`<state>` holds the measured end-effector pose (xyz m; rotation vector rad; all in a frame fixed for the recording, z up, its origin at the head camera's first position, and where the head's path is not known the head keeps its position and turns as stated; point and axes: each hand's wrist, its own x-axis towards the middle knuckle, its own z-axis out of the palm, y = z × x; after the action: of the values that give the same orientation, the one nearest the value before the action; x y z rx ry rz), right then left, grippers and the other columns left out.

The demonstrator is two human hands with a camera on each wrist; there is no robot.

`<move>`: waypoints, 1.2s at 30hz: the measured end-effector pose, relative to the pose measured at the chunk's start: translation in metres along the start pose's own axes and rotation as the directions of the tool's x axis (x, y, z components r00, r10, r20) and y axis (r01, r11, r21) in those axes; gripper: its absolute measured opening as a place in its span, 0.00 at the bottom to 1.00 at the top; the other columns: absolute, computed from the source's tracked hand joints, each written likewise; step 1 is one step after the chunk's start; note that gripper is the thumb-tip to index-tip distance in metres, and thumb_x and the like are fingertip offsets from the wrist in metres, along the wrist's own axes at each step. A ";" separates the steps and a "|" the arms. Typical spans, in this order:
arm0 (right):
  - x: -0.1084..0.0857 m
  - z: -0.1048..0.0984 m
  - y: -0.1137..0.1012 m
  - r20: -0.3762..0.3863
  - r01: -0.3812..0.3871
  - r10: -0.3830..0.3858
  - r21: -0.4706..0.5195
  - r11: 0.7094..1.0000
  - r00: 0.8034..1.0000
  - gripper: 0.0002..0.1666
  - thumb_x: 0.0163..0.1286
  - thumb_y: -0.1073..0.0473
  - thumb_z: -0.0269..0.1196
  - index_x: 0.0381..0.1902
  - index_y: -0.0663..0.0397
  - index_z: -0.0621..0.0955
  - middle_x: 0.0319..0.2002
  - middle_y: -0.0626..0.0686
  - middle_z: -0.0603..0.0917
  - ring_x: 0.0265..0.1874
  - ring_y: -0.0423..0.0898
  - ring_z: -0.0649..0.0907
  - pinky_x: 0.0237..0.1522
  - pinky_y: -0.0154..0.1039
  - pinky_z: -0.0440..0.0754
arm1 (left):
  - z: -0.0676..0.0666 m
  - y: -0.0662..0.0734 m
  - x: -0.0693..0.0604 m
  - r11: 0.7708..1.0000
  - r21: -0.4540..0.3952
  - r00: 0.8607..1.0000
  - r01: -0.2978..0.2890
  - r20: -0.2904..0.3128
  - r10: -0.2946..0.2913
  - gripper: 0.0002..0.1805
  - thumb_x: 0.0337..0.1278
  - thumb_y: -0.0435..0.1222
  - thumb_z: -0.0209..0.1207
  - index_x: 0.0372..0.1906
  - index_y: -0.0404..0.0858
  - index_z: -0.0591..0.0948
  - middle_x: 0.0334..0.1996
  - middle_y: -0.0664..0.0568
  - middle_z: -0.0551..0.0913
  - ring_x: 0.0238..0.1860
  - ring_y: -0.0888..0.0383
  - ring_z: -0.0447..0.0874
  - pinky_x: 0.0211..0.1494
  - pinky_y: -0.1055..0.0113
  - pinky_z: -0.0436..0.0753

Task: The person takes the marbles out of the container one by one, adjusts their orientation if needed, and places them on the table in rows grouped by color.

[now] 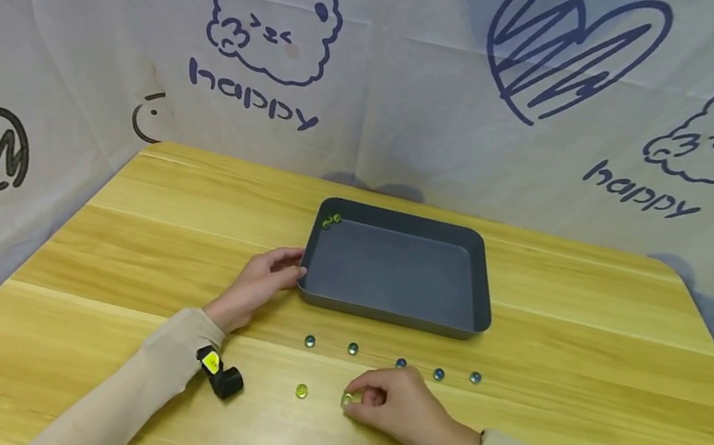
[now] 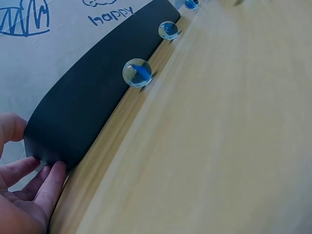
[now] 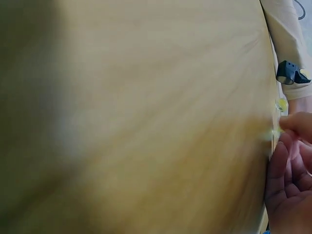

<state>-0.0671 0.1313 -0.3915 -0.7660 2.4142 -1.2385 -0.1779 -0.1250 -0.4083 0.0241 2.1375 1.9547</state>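
Your left hand (image 2: 28, 204) touches the near end of the dark tray (image 2: 90, 92), while along its side three clear marbles (image 2: 137, 73) with blue inside sit on the wooden table (image 2: 209, 136), "happy" showing on the pale cloth (image 2: 63, 51) beyond.

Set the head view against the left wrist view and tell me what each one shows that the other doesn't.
Only the head view: the right hand pinching a yellow-green marble, another yellow-green marble on the table, and a small cluster of yellow-green marbles in the tray's far left corner.

Only the left wrist view: the blue cores inside clear marbles, made out close up.

Both: the left hand touching the dark tray, some blue marbles, the wooden table and the drawn-on cloth.
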 end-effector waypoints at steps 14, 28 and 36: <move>0.004 -0.003 0.000 0.052 0.035 -0.034 -0.030 0.999 0.998 0.09 0.61 0.58 0.70 0.39 0.52 0.87 0.19 0.36 0.77 0.17 0.32 0.73 0.33 0.30 0.80 | 0.001 0.002 -0.001 1.000 0.016 1.000 0.016 -0.011 -0.015 0.26 0.67 0.32 0.53 0.68 0.28 0.66 0.61 0.36 0.71 0.58 0.47 0.72 0.59 0.61 0.78; 0.006 -0.004 0.000 0.058 0.030 -0.028 -0.031 0.999 0.998 0.07 0.60 0.58 0.70 0.37 0.51 0.87 0.19 0.37 0.77 0.17 0.32 0.73 0.31 0.30 0.79 | 0.001 0.001 -0.001 1.000 0.014 1.000 0.004 -0.003 -0.004 0.27 0.68 0.32 0.53 0.68 0.28 0.66 0.62 0.36 0.70 0.58 0.46 0.72 0.59 0.61 0.78; 0.007 -0.002 0.001 0.058 0.042 -0.040 -0.034 0.999 0.998 0.06 0.60 0.60 0.71 0.36 0.51 0.87 0.19 0.36 0.77 0.17 0.32 0.74 0.30 0.29 0.79 | 0.000 0.002 -0.002 1.000 0.012 1.000 0.003 -0.003 -0.003 0.27 0.68 0.32 0.53 0.68 0.28 0.66 0.62 0.36 0.69 0.58 0.46 0.71 0.59 0.61 0.78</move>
<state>-0.0744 0.1289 -0.3920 -0.8533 2.3912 -1.1754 -0.1767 -0.1248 -0.4060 0.0199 2.1506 1.9415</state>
